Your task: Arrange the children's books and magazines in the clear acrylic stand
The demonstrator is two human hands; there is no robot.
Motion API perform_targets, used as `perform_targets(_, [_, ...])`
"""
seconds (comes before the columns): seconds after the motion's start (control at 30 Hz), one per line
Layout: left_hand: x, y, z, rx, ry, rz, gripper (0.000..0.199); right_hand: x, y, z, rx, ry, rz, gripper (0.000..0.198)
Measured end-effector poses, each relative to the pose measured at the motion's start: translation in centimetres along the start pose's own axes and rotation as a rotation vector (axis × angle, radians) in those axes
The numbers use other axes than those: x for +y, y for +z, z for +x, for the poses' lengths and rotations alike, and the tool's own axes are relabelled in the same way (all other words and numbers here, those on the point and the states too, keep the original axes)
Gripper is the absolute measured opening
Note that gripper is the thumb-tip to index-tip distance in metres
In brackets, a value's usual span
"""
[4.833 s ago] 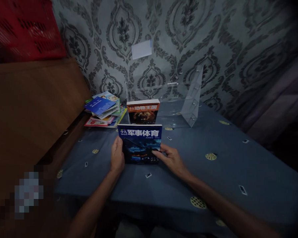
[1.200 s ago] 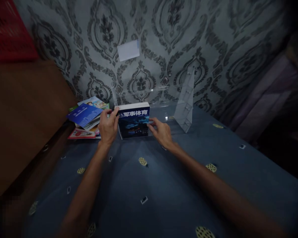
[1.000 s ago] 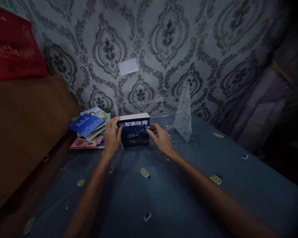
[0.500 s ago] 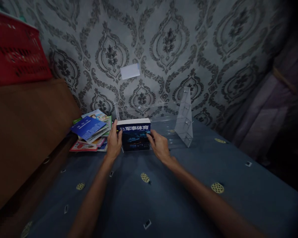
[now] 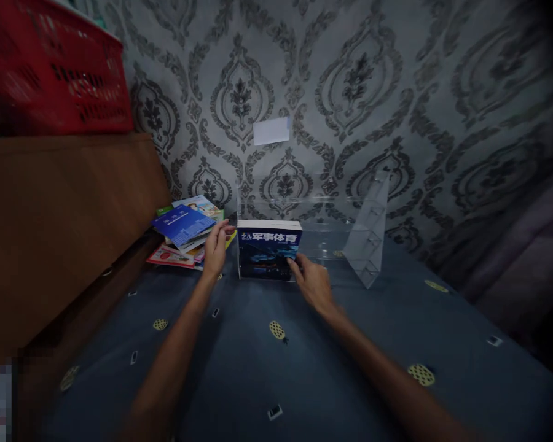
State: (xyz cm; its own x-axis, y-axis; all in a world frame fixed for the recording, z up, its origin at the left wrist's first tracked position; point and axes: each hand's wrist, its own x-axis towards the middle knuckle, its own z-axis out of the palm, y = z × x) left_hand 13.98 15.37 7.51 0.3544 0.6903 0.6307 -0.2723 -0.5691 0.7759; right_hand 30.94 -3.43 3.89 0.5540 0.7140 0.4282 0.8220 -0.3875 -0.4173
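Dark-blue books (image 5: 270, 252) with white Chinese lettering on the front cover stand upright at the left end of a clear acrylic rack (image 5: 366, 230). My right hand (image 5: 314, 281) is at their right edge, thumb against the front cover and the other fingers curled by the side. My left hand (image 5: 216, 245) is just left of the books, off the cover, with its fingers stretched toward the rack's left end. Nothing shows in its grasp. Close behind my left hand lies a loose pile of books and booklets (image 5: 184, 227), a blue one on top.
A brown wooden box-like piece (image 5: 64, 227) stands at the left, with a red plastic basket (image 5: 87, 80) on it. Behind the rack is a patterned wall with a white card (image 5: 271, 131). The dark-blue cloth (image 5: 239, 368) has pineapple prints. A curtain hangs at the right.
My left hand has come off the left edge of the books. My right hand has slid slightly down their right edge. The view has turned left, so everything appears further right.
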Motion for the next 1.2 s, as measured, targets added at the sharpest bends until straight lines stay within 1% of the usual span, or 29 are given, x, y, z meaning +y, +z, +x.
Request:
perform_targets(0.1, [-1.1,-0.1,0.1,0.025,-0.12,-0.1,0.043,0.2,0.1,-0.1,-0.008,-0.029,-0.011,0.034])
perform_targets(0.2, [-1.7,0.2,-0.1,0.001,-0.167,-0.098,0.037,0.3,0.2,-0.1,-0.008,-0.059,0.004,0.035])
perform_targets(0.3, [-1.4,0.3,-0.1,-0.043,-0.143,0.022,0.034,0.7,0.4,0.0,0.003,-0.07,0.035,0.035])
perform_targets(0.4, [-0.5,-0.1,0.0,-0.068,-0.114,0.141,0.03,1.1,0.7,0.0,-0.002,-0.06,0.06,0.036])
perform_targets(0.57, [1.8,-2.1,0.3,-0.009,-0.029,0.356,0.019,1.6,1.0,-0.2,0.035,-0.058,0.127,0.037])
perform_targets(0.6, [2.3,-2.6,0.4,0.006,0.002,0.443,0.018,1.6,1.0,-0.4,0.053,-0.054,0.146,0.038])
perform_targets(0.67, [3.4,-3.8,0.7,0.018,0.072,0.725,0.021,1.5,1.0,-0.7,0.113,-0.049,0.183,0.041])
perform_targets(0.77, [4.8,-5.5,1.1,-0.017,0.136,1.22,0.024,1.0,0.7,-1.0,0.293,-0.066,0.2,0.043])
perform_targets(0.83, [5.4,-6.4,1.3,-0.054,0.114,1.394,0.033,0.6,0.4,-1.1,0.415,-0.082,0.205,0.041])
perform_targets(0.9, [5.6,-7.1,1.3,-0.091,0.053,1.475,0.044,0.1,0.1,-1.3,0.472,-0.11,0.239,0.037])
perform_targets(0.97, [5.5,-7.6,1.3,-0.132,-0.031,1.496,0.045,-0.5,-0.2,-1.6,0.456,-0.165,0.294,0.038])
perform_targets(1.03, [5.3,-7.9,1.2,-0.169,-0.091,1.487,0.044,-1.2,-0.3,-1.9,0.391,-0.222,0.354,0.041])
perform_targets(1.1, [5.2,-8.1,1.2,-0.188,-0.108,1.471,0.044,-1.8,-0.2,-2.3,0.297,-0.252,0.414,0.042])
perform_targets(1.2, [5.5,-8.3,1.3,-0.196,-0.086,1.447,0.041,-2.8,-0.2,-2.8,0.112,-0.25,0.469,0.042])
